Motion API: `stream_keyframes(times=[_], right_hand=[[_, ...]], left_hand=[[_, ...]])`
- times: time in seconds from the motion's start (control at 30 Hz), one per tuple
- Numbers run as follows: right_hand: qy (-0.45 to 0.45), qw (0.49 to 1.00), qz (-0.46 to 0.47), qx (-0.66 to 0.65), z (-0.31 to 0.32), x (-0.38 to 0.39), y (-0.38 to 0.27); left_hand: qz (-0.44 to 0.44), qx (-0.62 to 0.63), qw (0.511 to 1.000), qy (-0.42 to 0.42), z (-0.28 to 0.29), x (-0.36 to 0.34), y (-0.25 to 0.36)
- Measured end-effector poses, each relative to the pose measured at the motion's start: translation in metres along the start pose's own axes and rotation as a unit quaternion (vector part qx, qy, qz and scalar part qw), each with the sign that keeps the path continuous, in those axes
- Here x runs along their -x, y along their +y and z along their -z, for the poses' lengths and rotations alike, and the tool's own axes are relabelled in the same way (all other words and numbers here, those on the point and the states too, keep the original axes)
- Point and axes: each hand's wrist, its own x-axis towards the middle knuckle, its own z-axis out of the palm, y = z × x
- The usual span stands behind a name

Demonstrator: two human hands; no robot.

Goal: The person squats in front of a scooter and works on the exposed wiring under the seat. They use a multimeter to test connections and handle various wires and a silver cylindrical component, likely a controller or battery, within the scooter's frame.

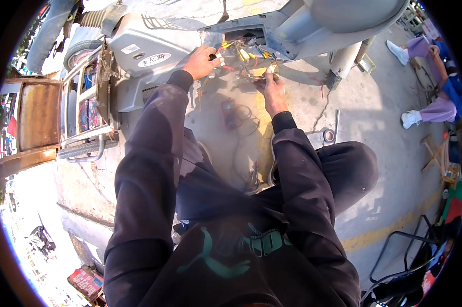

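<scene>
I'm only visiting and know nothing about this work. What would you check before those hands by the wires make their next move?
1. Both hands visible: ok; left hand and right hand are at the wiring.
2. Wires neatly separated: not ok; they bunch together at the opening.
3. Every connector properly joined: cannot tell; too small.
4. Roll of tape nearby: ok; beside the bent right leg.
5. Other person clear of the wires: ok; well off to the right.
</scene>
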Motion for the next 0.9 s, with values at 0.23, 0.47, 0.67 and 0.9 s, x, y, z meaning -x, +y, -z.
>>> stream_keyframes(times=[0.23, 0.47, 0.67, 0.9], right_hand=[[-0.006, 1.0, -0.006, 0.005, 0.001, 0.005, -0.001], [-0.01, 1.0, -0.02, 0.007, 0.006, 0.004, -0.005], [-0.007, 0.999, -0.043, -0.017, 0.007, 0.001, -0.006], [-0.034, 0.998, -0.054, -0.027, 0.001, 0.004, -0.011]], left_hand=[[-0.011, -0.019, 0.999, 0.031, -0.006, 0.001, -0.002], [-0.001, -0.074, 0.996, 0.057, -0.007, 0.013, 0.023], [0.098, -0.059, 0.993, 0.008, 0.009, 0.03, 0.059], [0.224, 0.154, 0.96, 0.068, -0.087, 0.068, 0.038]])
